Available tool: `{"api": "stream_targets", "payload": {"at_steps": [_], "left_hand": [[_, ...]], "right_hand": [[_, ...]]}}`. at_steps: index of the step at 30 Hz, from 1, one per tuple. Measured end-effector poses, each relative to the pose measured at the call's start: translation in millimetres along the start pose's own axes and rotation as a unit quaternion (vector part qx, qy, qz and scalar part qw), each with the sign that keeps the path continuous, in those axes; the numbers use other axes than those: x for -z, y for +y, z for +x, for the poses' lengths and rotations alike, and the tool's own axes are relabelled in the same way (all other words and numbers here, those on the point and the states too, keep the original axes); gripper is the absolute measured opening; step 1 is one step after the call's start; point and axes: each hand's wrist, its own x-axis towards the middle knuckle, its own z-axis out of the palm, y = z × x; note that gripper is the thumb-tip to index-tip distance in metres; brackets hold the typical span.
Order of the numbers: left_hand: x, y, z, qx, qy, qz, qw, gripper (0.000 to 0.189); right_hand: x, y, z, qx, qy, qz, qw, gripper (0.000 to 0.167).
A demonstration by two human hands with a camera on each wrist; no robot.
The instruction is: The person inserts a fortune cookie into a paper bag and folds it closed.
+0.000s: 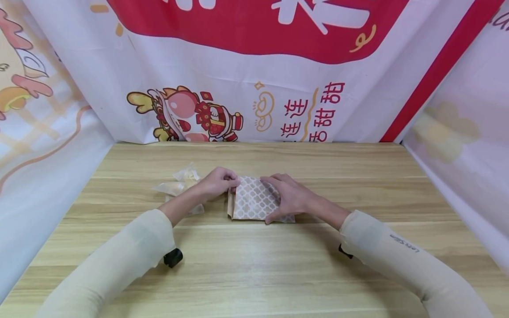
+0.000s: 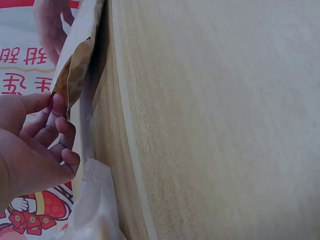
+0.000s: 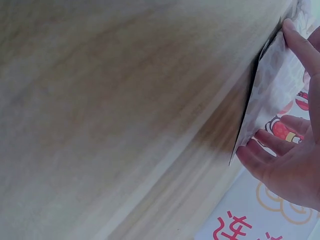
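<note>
A flat paper bag (image 1: 254,201), brown with a pale lattice print, lies on the wooden table. My left hand (image 1: 218,181) pinches its left end near the far corner between thumb and forefinger. In the left wrist view that end of the bag (image 2: 79,70) gapes a little and shows a brown inside. My right hand (image 1: 292,194) holds the bag across its right half, thumb at the near edge and fingers toward the far edge. The right wrist view shows the thumb and fingertips touching the bag (image 3: 267,90). What the bag holds, if anything, is hidden.
Several small clear plastic bags (image 1: 171,187) with pale yellowish contents lie left of the paper bag, partly behind my left forearm. The wooden table (image 1: 254,265) ends at a printed white and red cloth (image 1: 246,70) at the back. White cloths hang at both sides.
</note>
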Motion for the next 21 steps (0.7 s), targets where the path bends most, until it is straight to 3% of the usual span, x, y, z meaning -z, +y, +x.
{"api": "stream_targets", "payload": {"at_steps": [12, 21], "left_hand": [[3.8, 1.9, -0.3, -0.015, -0.006, 0.0, 0.9999, 0.018], [5.9, 1.0, 1.0, -0.01, -0.016, 0.0, 0.9998, 0.019]], "right_hand": [[1.6, 4.0, -2.7, 0.008, 0.022, 0.031, 0.9993, 0.121], [-2.2, 5.7, -0.9, 0.012, 0.038, 0.03, 0.9987, 0.116]]}}
